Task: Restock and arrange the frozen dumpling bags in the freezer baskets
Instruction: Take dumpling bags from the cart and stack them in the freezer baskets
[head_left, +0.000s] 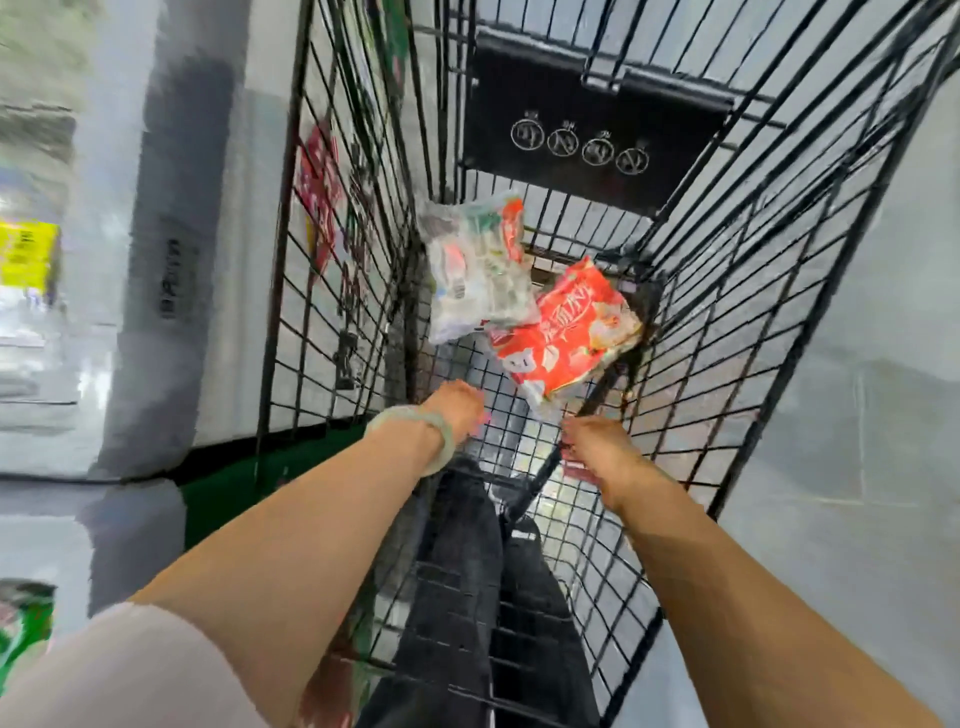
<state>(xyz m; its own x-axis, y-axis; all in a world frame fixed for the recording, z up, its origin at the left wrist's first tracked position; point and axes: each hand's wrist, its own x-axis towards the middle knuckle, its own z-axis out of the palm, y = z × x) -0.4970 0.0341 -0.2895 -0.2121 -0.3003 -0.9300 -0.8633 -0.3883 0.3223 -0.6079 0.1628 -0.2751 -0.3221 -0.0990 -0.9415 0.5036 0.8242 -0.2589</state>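
A pale sleeve (130, 670) and 2 bare forearms lead down into a black wire cart (812, 332), where a person is fetching stock for the freezer baskets. The left hand (457, 408), a pale bangle (436, 441) on its wrist, hangs over the cart floor with its fingers turned down and away from the lens; whether they are spread or pressed together cannot be told, and nothing shows in them. The right hand (597, 444) hangs just beside it, near the lower corner of the red bag (566, 332). A blurred red patch shows under its fingers, but motion blur hides whether they pinch anything. The red bag lies tilted against the cart's right wall, and a clear bag (478, 270) with a red top overlaps its upper edge, leaning toward the left wall. Beyond them stands the cart's dark end panel (587, 130) with 4 round symbols. To the left, outside the wire, runs a grey-white cabinet (171, 260), probably the freezer. The step in hand appears to be picking up the last 2 bags; the next move calls for closing a hand on the nearer red bag, lifting it clear of the wire and carrying it left.
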